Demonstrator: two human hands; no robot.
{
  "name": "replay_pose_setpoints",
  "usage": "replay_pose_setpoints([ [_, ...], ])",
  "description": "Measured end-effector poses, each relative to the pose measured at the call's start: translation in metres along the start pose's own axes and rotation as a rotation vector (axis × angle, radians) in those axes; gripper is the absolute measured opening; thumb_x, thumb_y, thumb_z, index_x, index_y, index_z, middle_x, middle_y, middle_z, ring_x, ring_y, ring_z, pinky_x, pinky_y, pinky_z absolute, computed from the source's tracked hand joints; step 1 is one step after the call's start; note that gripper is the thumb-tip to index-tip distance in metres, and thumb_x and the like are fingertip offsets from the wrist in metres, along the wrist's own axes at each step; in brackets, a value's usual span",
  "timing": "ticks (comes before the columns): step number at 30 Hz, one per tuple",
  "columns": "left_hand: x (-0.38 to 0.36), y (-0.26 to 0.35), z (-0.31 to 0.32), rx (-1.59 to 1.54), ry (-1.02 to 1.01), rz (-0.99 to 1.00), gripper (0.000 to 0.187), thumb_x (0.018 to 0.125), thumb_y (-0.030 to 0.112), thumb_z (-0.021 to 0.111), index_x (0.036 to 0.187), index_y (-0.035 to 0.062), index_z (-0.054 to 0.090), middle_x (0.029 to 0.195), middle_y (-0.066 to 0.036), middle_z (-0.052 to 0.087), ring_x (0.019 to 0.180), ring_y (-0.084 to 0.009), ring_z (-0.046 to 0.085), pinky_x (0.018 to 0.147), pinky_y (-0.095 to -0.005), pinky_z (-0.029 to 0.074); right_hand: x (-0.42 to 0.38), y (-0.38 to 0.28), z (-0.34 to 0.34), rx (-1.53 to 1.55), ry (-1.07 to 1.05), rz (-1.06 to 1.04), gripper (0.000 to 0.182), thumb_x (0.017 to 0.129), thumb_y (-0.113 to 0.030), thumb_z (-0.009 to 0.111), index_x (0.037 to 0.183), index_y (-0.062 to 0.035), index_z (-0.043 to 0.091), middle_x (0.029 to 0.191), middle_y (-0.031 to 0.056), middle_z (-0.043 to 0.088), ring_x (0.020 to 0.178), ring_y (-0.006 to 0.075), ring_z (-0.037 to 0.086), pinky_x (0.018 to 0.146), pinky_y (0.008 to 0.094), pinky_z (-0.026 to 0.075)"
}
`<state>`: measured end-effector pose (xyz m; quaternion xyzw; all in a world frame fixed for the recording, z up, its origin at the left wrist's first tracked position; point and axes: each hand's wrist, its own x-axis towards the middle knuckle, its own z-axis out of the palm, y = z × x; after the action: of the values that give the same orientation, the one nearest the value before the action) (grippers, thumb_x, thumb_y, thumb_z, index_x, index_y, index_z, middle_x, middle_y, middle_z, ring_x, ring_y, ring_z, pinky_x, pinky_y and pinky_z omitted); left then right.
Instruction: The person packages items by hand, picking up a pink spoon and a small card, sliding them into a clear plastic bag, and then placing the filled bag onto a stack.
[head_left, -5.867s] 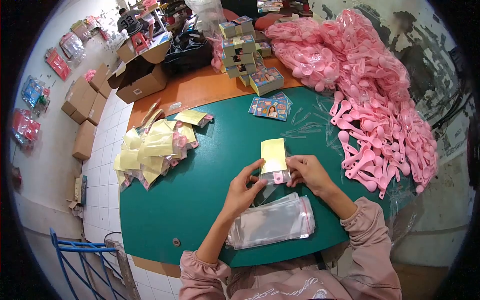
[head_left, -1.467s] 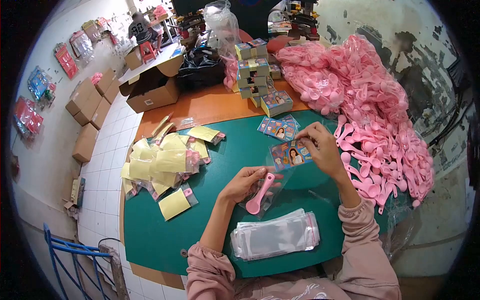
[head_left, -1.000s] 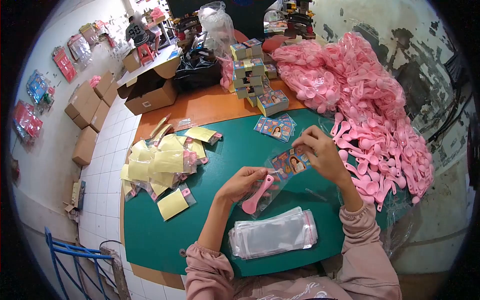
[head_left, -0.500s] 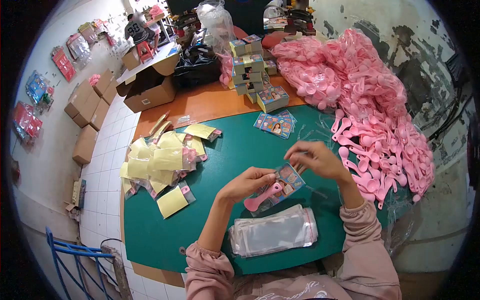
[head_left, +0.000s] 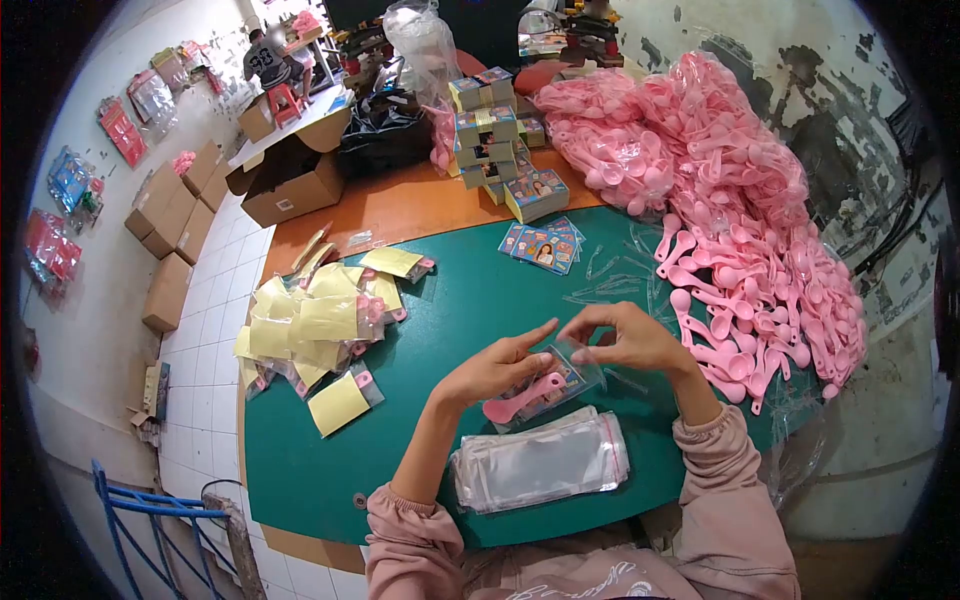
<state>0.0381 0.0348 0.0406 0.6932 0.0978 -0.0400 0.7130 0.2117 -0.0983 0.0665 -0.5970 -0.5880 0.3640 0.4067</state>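
A clear plastic bag point(head_left: 590, 376) with a pink spoon point(head_left: 522, 398) and a printed card point(head_left: 562, 388) is held over the table. My left hand point(head_left: 492, 370) grips it from the left, thumb on top and index finger stretched out. At the bag's upper right end, the thumb and fingers of my right hand point(head_left: 628, 338) are closed on the plastic edge. Just below lies a stack of clear bags point(head_left: 540, 462). Strips of clear plastic point(head_left: 620, 285) are scattered beyond my right hand.
Packed bags with yellow backs point(head_left: 315, 318) are heaped on the left of the green table point(head_left: 450, 310). Loose pink spoons point(head_left: 735, 330) pile up on the right. Card bundles point(head_left: 535, 195) and fanned cards point(head_left: 545, 247) lie at the back. Another person point(head_left: 270, 60) sits far off.
My right hand has come down and left onto the bag's end, and its fingers have closed there. The card sits further inside, with clear plastic beyond it.
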Motion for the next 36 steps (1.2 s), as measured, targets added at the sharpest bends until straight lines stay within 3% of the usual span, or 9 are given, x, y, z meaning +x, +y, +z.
replay_pose_setpoints([
  [5, 0.005, -0.020, 0.004, 0.524, 0.171, 0.249, 0.063, 0.089, 0.033, 0.048, 0.135, 0.0004, 0.020, 0.098, -0.017, 0.060, 0.083, -0.0230, 0.056, 0.077, -0.0308, 0.044, 0.001, 0.009, 0.011, -0.097, -0.081, 0.089, 0.019, 0.073, -0.016, 0.063, 0.086, -0.0024, 0.064, 0.068, 0.0010, 0.059, 0.065, 0.0078, 0.052, 0.055, 0.0237, 0.041],
  [7, 0.002, 0.002, 0.010, 0.533, 0.221, -0.120, 0.063, 0.085, 0.038, 0.053, 0.131, 0.0012, 0.031, 0.094, -0.020, 0.058, 0.081, -0.0311, 0.056, 0.077, -0.0357, 0.043, 0.001, 0.014, 0.007, -0.040, -0.025, 0.121, 0.018, 0.072, -0.015, 0.063, 0.085, -0.0016, 0.064, 0.067, 0.0009, 0.058, 0.064, 0.0070, 0.051, 0.055, 0.0230, 0.041],
  [10, -0.003, -0.003, -0.013, 0.597, -0.113, 0.131, 0.056, 0.082, 0.038, 0.057, 0.124, 0.0037, 0.042, 0.092, -0.019, 0.059, 0.076, -0.0269, 0.057, 0.073, -0.0339, 0.044, -0.002, 0.018, 0.004, 0.121, 0.087, 0.097, 0.014, 0.070, -0.010, 0.064, 0.078, 0.0010, 0.061, 0.065, 0.0000, 0.057, 0.061, 0.0052, 0.049, 0.056, 0.0212, 0.040],
  [22, -0.012, -0.001, -0.019, 0.240, -0.015, 0.141, 0.065, 0.078, 0.013, 0.064, 0.134, 0.0108, 0.031, 0.097, -0.006, 0.056, 0.085, -0.0104, 0.053, 0.072, -0.0254, 0.047, -0.012, 0.011, -0.010, 0.165, 0.139, 0.207, 0.013, 0.068, -0.004, 0.069, 0.072, 0.0008, 0.057, 0.064, -0.0005, 0.055, 0.061, 0.0058, 0.051, 0.053, 0.0209, 0.039],
  [25, -0.021, -0.007, -0.007, -0.067, 0.068, 0.134, 0.061, 0.079, 0.012, 0.063, 0.131, 0.0086, 0.032, 0.093, -0.009, 0.057, 0.087, -0.0140, 0.056, 0.075, -0.0263, 0.048, -0.015, -0.003, -0.010, 0.224, 0.127, 0.246, 0.016, 0.066, -0.011, 0.071, 0.068, -0.0011, 0.059, 0.064, 0.0000, 0.055, 0.061, 0.0046, 0.048, 0.053, 0.0215, 0.039],
  [27, -0.024, -0.024, 0.011, 0.481, 0.705, 0.242, 0.055, 0.085, 0.011, 0.055, 0.132, 0.0080, 0.026, 0.095, -0.013, 0.057, 0.091, -0.0177, 0.057, 0.074, -0.0291, 0.049, -0.015, 0.003, -0.008, 0.019, 0.275, 0.165, 0.016, 0.068, -0.012, 0.070, 0.075, 0.0005, 0.062, 0.064, 0.0036, 0.058, 0.061, 0.0083, 0.051, 0.055, 0.0232, 0.041],
  [28, -0.029, -0.025, 0.019, 0.481, 0.703, 0.238, 0.055, 0.085, 0.011, 0.055, 0.132, 0.0080, 0.026, 0.095, -0.013, 0.057, 0.091, -0.0177, 0.057, 0.074, -0.0291, 0.049, -0.015, 0.000, -0.004, 0.023, 0.276, 0.168, 0.016, 0.068, -0.012, 0.070, 0.075, 0.0005, 0.062, 0.064, 0.0036, 0.058, 0.061, 0.0083, 0.051, 0.055, 0.0232, 0.041],
  [32, -0.042, -0.021, 0.045, -0.416, 0.306, 0.010, 0.051, 0.094, 0.019, 0.034, 0.135, 0.0112, 0.004, 0.105, -0.020, 0.053, 0.097, -0.0233, 0.056, 0.078, -0.0354, 0.049, -0.011, -0.013, 0.024, -0.215, 0.407, 0.001, 0.024, 0.071, -0.014, 0.065, 0.089, 0.0007, 0.063, 0.082, 0.0151, 0.061, 0.070, 0.0233, 0.059, 0.063, 0.0299, 0.046],
  [36, -0.037, -0.030, 0.043, -0.691, 0.299, 0.009, 0.060, 0.094, 0.015, 0.034, 0.136, 0.0134, -0.008, 0.111, -0.021, 0.048, 0.096, -0.0250, 0.056, 0.082, -0.0367, 0.049, -0.015, -0.018, 0.042, -0.301, -0.087, -0.167, 0.034, 0.074, -0.016, 0.063, 0.105, -0.0048, 0.057, 0.103, 0.0167, 0.054, 0.094, 0.0305, 0.052, 0.082, 0.0355, 0.043],
])
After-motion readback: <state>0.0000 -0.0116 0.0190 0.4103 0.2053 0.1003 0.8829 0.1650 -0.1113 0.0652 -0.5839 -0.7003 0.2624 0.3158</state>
